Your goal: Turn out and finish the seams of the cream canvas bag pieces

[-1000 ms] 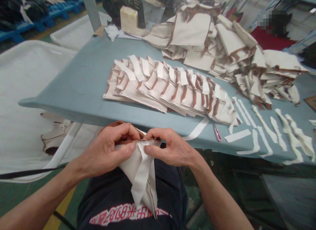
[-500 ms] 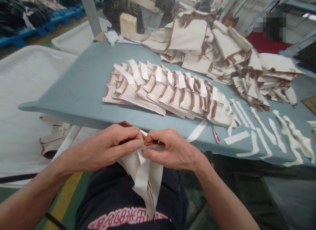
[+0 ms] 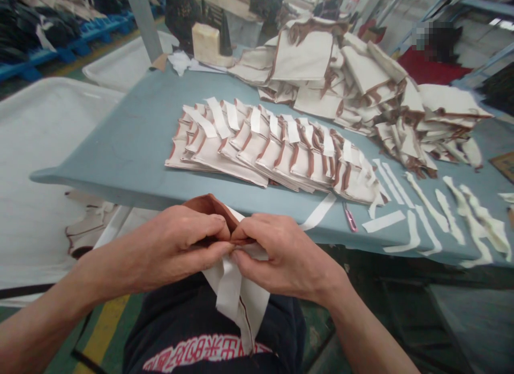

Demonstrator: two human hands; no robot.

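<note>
A cream cloth piece with brown edging [image 3: 255, 301] hangs between my two hands, over my lap and in front of the table edge. My left hand [image 3: 196, 237] pinches its upper edge from the left. From the right, my right hand [image 3: 269, 253] pinches the same edge, the fingertips of both hands almost touching. A white strip [image 3: 228, 291] dangles from the cloth just below the fingertips. Brown lining shows above my left fingers, where the cloth gapes open. The exact spot under the fingertips is hidden.
On the blue table [image 3: 120, 133] lies an overlapping row of cream pieces [image 3: 241, 149] with white strips. Behind is a large heap of cream pieces [image 3: 305, 58]. At the right are loose strips [image 3: 383, 222] and a small pink tool [image 3: 349, 217]. White tubs [image 3: 36, 149] stand left.
Both hands have shifted slightly lower with the cloth still in them. More of the brown lining now shows above the left fingers, and the edge is opened wider.
</note>
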